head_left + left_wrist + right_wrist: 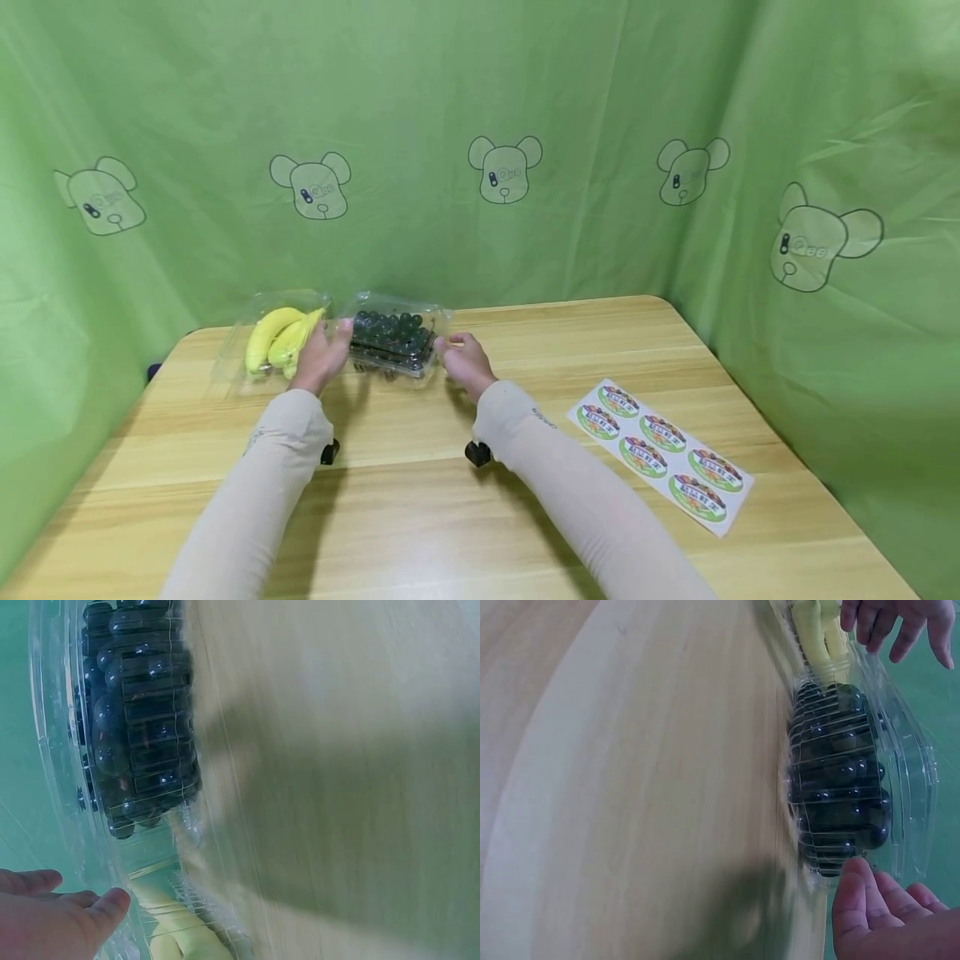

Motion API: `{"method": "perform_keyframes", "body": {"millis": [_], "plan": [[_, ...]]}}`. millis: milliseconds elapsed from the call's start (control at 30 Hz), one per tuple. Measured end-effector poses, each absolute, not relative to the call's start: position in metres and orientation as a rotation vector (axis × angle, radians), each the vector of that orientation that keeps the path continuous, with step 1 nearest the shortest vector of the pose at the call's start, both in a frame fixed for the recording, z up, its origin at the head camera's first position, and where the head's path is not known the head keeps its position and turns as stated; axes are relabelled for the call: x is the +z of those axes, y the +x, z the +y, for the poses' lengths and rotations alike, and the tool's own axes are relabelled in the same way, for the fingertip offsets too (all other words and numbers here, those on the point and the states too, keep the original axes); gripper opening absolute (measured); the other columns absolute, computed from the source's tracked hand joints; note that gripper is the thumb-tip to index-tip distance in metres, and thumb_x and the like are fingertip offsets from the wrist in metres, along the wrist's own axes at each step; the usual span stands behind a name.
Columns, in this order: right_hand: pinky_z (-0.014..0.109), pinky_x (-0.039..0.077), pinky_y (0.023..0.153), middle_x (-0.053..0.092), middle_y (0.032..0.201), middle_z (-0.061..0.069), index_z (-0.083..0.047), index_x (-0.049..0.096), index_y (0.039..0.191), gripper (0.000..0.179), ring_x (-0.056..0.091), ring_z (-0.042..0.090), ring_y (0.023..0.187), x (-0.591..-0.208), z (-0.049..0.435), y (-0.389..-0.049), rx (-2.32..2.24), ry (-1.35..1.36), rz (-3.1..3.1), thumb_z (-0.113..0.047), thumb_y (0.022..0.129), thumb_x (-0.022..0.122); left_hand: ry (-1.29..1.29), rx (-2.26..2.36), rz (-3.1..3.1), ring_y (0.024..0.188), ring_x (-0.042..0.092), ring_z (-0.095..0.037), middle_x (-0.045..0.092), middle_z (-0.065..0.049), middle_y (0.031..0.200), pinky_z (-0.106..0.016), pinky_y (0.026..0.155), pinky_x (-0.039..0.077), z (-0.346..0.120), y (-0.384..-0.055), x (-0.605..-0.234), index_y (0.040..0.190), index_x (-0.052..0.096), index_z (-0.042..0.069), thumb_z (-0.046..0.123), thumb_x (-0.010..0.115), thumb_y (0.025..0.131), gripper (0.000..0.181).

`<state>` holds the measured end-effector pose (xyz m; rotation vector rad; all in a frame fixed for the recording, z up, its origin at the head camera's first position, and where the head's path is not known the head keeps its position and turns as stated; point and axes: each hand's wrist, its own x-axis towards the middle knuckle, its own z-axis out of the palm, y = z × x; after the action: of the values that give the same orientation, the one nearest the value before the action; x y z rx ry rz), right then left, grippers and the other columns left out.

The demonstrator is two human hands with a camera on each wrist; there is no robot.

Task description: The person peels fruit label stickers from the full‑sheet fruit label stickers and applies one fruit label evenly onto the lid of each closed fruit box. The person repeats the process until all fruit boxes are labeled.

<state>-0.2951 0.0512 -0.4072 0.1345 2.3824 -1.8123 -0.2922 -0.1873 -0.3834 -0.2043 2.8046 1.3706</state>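
Observation:
A clear plastic clamshell box of dark grapes [390,337] stands near the table's back edge. My left hand [322,357] is beside its left end, fingers extended; the right wrist view also shows that left hand [901,626] with fingers spread. At the box's right end is my right hand [467,364]; its fingers [885,900] look loosely extended, and whether they touch the plastic is hard to tell. To the left, partly behind my left hand, a second clear box holds yellow bananas [273,337]. Grapes [135,712] show dark through the ribbed wall in the left wrist view.
A white sheet of oval fruit stickers [660,454] lies on the right side of the wooden table [405,517]. Green curtains [420,242] printed with mouse heads hang behind and at both sides, close to the table's edges.

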Motion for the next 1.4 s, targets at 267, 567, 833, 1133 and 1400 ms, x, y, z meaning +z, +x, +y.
{"method": "perform_keyframes", "body": {"millis": [267, 567, 833, 1133, 1400], "plan": [[0.046, 0.045, 0.099, 0.061, 0.117, 0.013, -0.007, 0.037, 0.145, 0.056, 0.057, 0.030, 0.111, -0.407, 0.050, -0.293, -1.816, 0.104, 2.345, -0.038, 0.100, 0.051, -0.194, 1.351, 2.835, 0.139, 0.020, -0.049, 0.018, -0.030, 0.154, -0.058, 0.114, 0.017, -0.188, -0.292, -0.385, 0.154, 0.007, 0.001, 0.059, 0.028, 0.100, 0.082], [0.044, 0.046, 0.097, 0.061, 0.118, 0.014, -0.007, 0.040, 0.142, 0.053, 0.058, 0.029, 0.110, -0.414, 0.048, -0.293, -1.832, 0.133, 2.326, -0.037, 0.100, 0.052, -0.212, 1.363, 2.828, 0.139, 0.020, -0.047, 0.020, -0.028, 0.154, -0.057, 0.115, 0.017, -0.186, -0.294, -0.389, 0.154, 0.010, 0.003, 0.061, 0.028, 0.098, 0.083], [0.045, 0.045, 0.097, 0.060, 0.118, 0.014, -0.007, 0.039, 0.142, 0.054, 0.057, 0.031, 0.112, -0.415, 0.048, -0.294, -1.820, 0.116, 2.327, -0.038, 0.100, 0.051, -0.188, 1.316, 2.852, 0.138, 0.024, -0.048, 0.023, -0.029, 0.153, -0.058, 0.113, 0.020, -0.187, -0.293, -0.387, 0.154, 0.015, 0.003, 0.062, 0.027, 0.098, 0.082], [0.046, 0.045, 0.099, 0.058, 0.123, 0.015, -0.006, 0.039, 0.143, 0.057, 0.060, 0.030, 0.108, -0.415, 0.056, -0.297, -1.830, 0.138, 2.343, -0.040, 0.099, 0.053, -0.136, 1.211, 2.897, 0.135, 0.029, -0.048, 0.029, -0.030, 0.150, -0.057, 0.112, 0.024, -0.186, -0.293, -0.383, 0.151, 0.023, 0.000, 0.059, 0.031, 0.099, 0.079], [0.046, 0.046, 0.096, 0.060, 0.121, 0.012, -0.007, 0.039, 0.144, 0.058, 0.059, 0.028, 0.108, -0.417, 0.063, -0.302, -1.827, 0.143, 2.335, -0.039, 0.098, 0.054, -0.190, 1.206, 2.929, 0.126, 0.044, -0.045, 0.047, -0.030, 0.137, -0.050, 0.107, 0.037, -0.189, -0.290, -0.381, 0.143, 0.038, -0.008, 0.046, 0.043, 0.101, 0.069]]}}
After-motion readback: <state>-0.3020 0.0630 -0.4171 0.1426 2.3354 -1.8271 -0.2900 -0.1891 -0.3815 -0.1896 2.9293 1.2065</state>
